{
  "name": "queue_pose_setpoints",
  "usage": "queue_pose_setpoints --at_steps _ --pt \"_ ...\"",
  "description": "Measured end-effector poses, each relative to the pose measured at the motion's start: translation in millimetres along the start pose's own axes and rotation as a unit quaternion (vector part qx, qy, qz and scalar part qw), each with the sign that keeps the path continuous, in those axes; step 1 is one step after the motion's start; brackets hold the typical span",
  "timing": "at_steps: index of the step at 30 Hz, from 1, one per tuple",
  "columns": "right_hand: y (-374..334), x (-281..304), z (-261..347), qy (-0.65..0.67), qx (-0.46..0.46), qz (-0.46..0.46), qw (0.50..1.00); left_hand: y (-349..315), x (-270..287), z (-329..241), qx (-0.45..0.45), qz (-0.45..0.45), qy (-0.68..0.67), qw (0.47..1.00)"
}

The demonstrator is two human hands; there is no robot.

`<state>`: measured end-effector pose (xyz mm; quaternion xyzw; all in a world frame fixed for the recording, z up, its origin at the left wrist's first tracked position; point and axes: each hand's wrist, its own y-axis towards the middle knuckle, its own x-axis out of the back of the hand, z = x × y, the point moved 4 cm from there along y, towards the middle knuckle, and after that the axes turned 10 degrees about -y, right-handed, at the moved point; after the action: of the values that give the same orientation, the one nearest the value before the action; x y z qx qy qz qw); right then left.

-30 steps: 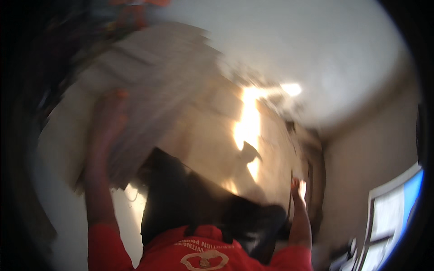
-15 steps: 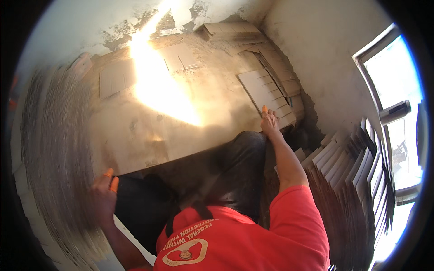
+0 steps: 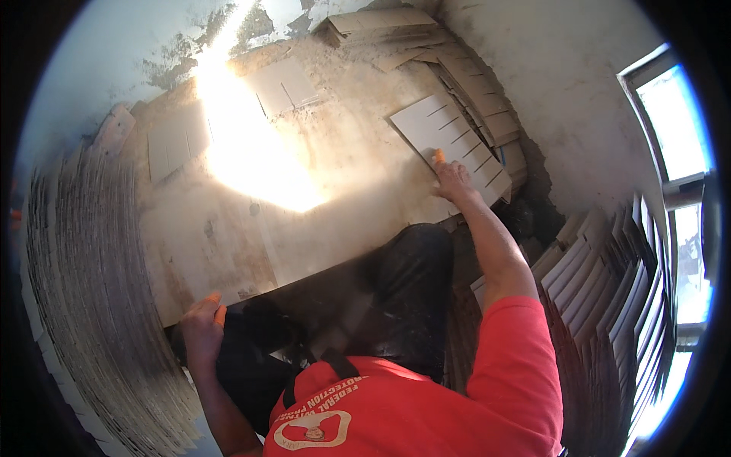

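My right hand (image 3: 454, 181) rests on the near edge of a pale slotted cardboard sheet (image 3: 442, 126) at the table's right side. Its fingers reach over the sheet, and one wears an orange finger cover; I see no grip around the sheet. My left hand (image 3: 202, 326) is at the near left corner of the wooden table (image 3: 327, 240), by its edge. Two of its fingers have orange covers and stand apart, with nothing visible between them. The remaining fingers of that hand are partly hidden.
A tall stack of thin sheets (image 3: 87, 282) rises at the left. Several slotted boards (image 3: 594, 266) lean at the right below a window (image 3: 674, 114). More cardboard (image 3: 381, 27) lies at the back, with slotted pieces (image 3: 282, 85) on the table. Bright sunlight streaks across the tabletop.
My right hand has moved farther up onto the slotted cardboard sheet. My left hand has shifted slightly right along the table's near edge. The view has also shifted a little.
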<state>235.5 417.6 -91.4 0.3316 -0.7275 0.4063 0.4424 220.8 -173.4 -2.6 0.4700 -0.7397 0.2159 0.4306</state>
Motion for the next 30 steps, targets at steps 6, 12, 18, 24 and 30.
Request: queue_pose_setpoints --at_steps 6,12,18,24,30 --pt "-1.5 10.0 -37.0 0.095 -0.031 -0.04 0.994 6.6 -17.2 -4.9 0.019 0.042 -0.036 0.998" --pt "-15.4 26.1 -60.5 -0.081 -0.05 -0.174 0.98 23.7 -35.2 -13.6 0.004 0.056 -0.087 0.995" --pt "-59.7 181.4 0.5 0.093 -0.001 -0.493 0.865 71.0 -65.0 -22.8 0.123 0.025 -0.313 0.942" --pt "-45.0 205.8 107.7 0.568 0.104 -0.263 0.773 158.6 -90.3 -26.9 0.161 -0.116 -0.679 0.707" --pt "-19.3 175.6 193.6 0.643 0.091 -0.107 0.753 168.5 -85.2 23.2 0.104 -0.171 -0.823 0.531"
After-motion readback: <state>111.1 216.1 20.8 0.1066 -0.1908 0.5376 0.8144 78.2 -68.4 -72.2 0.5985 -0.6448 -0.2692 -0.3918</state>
